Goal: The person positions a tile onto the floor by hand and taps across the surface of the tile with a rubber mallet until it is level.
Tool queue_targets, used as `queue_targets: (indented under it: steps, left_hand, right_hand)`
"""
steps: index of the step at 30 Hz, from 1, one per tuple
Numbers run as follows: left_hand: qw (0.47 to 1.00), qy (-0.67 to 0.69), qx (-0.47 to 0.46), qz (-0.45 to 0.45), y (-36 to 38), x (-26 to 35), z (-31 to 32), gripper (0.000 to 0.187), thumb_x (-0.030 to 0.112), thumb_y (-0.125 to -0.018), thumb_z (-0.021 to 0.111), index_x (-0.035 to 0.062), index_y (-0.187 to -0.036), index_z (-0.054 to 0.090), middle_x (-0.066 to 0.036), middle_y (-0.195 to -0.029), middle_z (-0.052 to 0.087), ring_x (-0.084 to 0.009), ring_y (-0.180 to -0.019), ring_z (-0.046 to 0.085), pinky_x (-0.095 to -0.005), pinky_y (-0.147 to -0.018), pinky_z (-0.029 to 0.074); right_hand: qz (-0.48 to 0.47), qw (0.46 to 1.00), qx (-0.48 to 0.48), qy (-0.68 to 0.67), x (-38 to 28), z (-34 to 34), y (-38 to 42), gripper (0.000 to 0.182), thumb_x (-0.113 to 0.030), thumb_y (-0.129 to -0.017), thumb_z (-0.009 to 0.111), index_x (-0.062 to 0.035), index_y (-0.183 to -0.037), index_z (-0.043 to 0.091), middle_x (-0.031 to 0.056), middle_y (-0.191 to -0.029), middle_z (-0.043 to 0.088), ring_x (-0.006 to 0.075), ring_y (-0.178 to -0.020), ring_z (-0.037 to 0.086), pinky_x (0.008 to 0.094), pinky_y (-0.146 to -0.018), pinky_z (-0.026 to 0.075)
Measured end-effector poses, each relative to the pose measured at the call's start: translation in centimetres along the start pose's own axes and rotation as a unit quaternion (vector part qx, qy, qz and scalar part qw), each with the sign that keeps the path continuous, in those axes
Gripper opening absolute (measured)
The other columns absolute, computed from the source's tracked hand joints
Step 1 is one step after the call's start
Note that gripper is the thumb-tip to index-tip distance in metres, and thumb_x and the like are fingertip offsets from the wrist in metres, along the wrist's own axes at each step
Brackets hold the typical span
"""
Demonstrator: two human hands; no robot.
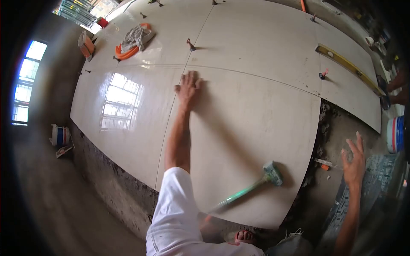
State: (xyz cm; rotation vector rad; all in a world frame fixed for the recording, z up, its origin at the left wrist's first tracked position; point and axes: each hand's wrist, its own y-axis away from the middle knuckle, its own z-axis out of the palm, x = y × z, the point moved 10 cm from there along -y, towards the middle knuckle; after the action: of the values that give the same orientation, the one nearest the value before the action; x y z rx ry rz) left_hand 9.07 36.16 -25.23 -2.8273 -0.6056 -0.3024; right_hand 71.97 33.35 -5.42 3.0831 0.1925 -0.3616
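Note:
My left hand (188, 88) lies with spread fingers on a large pale floor tile (252, 128), close to the joint with the neighbouring tile. Nothing is held in it. Over the bare mortar strip at the right, my right hand (354, 164) is raised with its fingers apart and empty. A mallet (272, 174) with a green handle rests on the tile between my two arms. Beyond my left hand, a small reddish clip (190, 44) stands in the tile joint.
A yellow level (350, 68) lies on the right-hand tiles, near a clip (323, 74). An orange hose (127, 53) with a grey cloth (136, 37) is at the back left. Buckets stand at the left (60, 135) and right (395, 134). Another person's hand (398, 87) shows at the right edge.

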Motion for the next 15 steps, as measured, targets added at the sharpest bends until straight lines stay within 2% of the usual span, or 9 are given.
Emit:
queue_targets:
  steps: [1,3,5,11,15]
  left_hand:
    - [0.997,0.001,-0.044,-0.058,1.6,-1.8,-1.7,0.068,0.052,-0.097,0.042,0.0147,-0.152,0.028,-0.007,-0.157,0.029,-0.0299,-0.146,0.023,-0.0629,-0.109,0.019]
    - [0.997,-0.033,-0.048,-0.046,5.6,-3.8,-2.7,0.070,0.052,-0.097,0.041,0.0110,-0.152,0.027,-0.010,-0.158,0.026,-0.0301,-0.147,0.020,-0.0611,-0.109,0.019]
    - [0.997,-0.055,-0.027,-0.049,11.6,-5.0,-3.8,0.073,0.053,-0.097,0.042,0.0072,-0.151,0.027,-0.015,-0.157,0.026,-0.0310,-0.147,0.020,-0.0585,-0.111,0.018]
    - [0.986,-0.072,-0.068,-0.132,30.5,-9.5,-7.2,0.079,0.056,-0.095,0.044,0.0063,-0.152,0.023,-0.017,-0.158,0.021,-0.0330,-0.147,0.017,-0.0537,-0.114,0.015]
    - [0.978,-0.030,-0.084,-0.187,37.4,-11.3,-10.3,0.080,0.056,-0.095,0.044,0.0029,-0.152,0.022,-0.019,-0.158,0.021,-0.0335,-0.147,0.016,-0.0530,-0.115,0.013]
  right_hand:
    - [-0.006,1.000,-0.002,0.005,-0.2,0.0,-0.1,0.038,-0.013,-0.088,0.063,0.0020,-0.123,0.061,0.0144,-0.152,0.037,0.0361,-0.140,0.034,0.0435,-0.112,0.033]
    - [-0.013,1.000,-0.001,0.019,-0.4,-0.1,-0.1,0.037,-0.012,-0.088,0.062,0.0023,-0.123,0.060,0.0149,-0.152,0.037,0.0363,-0.139,0.035,0.0432,-0.112,0.033]
    - [-0.014,0.999,0.009,0.034,-0.5,-0.3,0.1,0.037,-0.012,-0.088,0.062,0.0024,-0.123,0.060,0.0154,-0.151,0.037,0.0362,-0.139,0.035,0.0429,-0.112,0.033]
    - [-0.079,0.994,0.036,0.065,2.5,1.1,-0.4,0.037,-0.017,-0.091,0.062,0.0004,-0.123,0.061,0.0167,-0.150,0.040,0.0340,-0.138,0.037,0.0426,-0.112,0.033]
    - [-0.073,0.994,0.037,0.079,4.2,1.5,-1.6,0.037,-0.023,-0.093,0.062,-0.0023,-0.123,0.063,0.0172,-0.146,0.044,0.0334,-0.135,0.042,0.0424,-0.110,0.035]
